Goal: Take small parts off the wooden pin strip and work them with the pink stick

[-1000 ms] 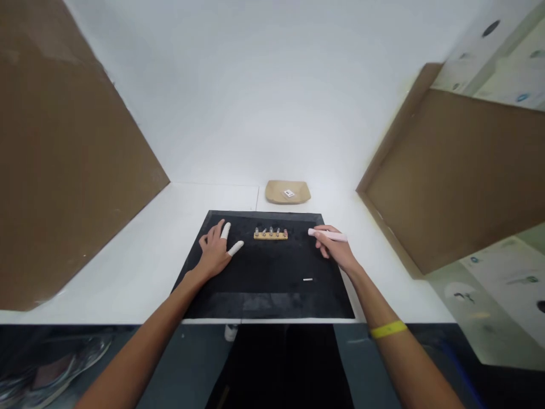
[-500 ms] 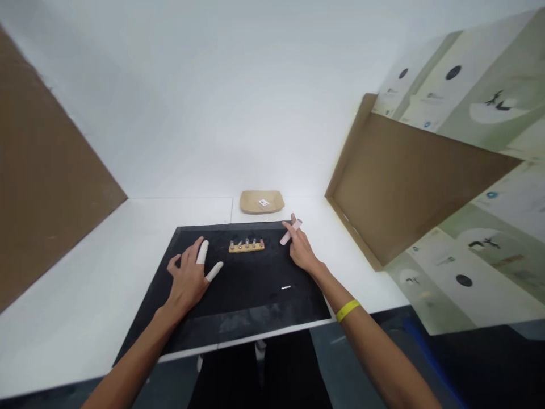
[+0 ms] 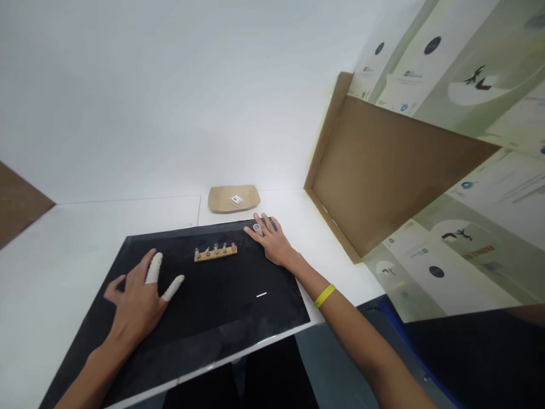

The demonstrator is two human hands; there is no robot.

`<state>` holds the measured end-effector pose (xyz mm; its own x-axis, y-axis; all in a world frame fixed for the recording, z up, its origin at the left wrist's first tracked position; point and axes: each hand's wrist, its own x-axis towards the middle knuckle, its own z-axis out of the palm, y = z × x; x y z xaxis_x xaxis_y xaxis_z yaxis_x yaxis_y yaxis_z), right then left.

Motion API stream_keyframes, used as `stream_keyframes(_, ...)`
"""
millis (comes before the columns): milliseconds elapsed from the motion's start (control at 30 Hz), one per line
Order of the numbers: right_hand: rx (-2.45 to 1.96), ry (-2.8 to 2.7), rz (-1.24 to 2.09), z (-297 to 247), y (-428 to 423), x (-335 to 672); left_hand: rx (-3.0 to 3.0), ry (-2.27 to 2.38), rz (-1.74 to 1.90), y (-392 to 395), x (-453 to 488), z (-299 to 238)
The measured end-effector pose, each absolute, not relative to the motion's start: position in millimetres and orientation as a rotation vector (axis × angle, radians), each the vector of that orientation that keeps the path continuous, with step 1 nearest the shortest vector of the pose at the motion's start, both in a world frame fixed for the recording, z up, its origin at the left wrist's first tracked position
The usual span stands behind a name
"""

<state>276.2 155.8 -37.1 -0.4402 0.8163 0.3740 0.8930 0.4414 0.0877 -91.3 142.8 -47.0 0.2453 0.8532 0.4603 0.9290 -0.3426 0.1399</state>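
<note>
My left hand [image 3: 138,298] is spread over the left part of the black mat [image 3: 200,318], with white finger covers on two of its digits and nothing held. My right hand [image 3: 275,244] is at the mat's far right edge. Between its thumb and forefinger is a pale pink tube [image 3: 257,228], seen nearly end-on, while the other fingers are stretched out. Between the hands lies a narrow wooden strip [image 3: 208,257] bearing several small, mostly clear pieces with metallic bases and a pinkish one at the right end. A thin silvery pin-like piece [image 3: 261,294] rests nearer me.
Behind the mat, a shallow tan tray [image 3: 217,204] holds a small white card-like piece [image 3: 237,199]. The white tabletop [image 3: 55,267] reaches a white wall. A brown cardboard panel [image 3: 383,176] stands at the right, and another [image 3: 19,199] at the far left.
The pink tube has turned from lying slanted across my right fingers to pointing nearly end-on toward me. My right hand's other fingers have spread. The whole view has swung right.
</note>
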Motion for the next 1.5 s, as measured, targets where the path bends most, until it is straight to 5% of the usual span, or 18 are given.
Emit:
stream_keyframes(800,-1.542,-2.085,-0.267,-66.3,155.9,285.0,-2.533,-1.771,-0.678,155.7,-76.8,-31.3)
stream_keyframes(1500,-1.505,-1.978,-0.475,-71.8,161.3,299.3,-3.057,-1.322,-0.179,208.7,-64.6,11.4)
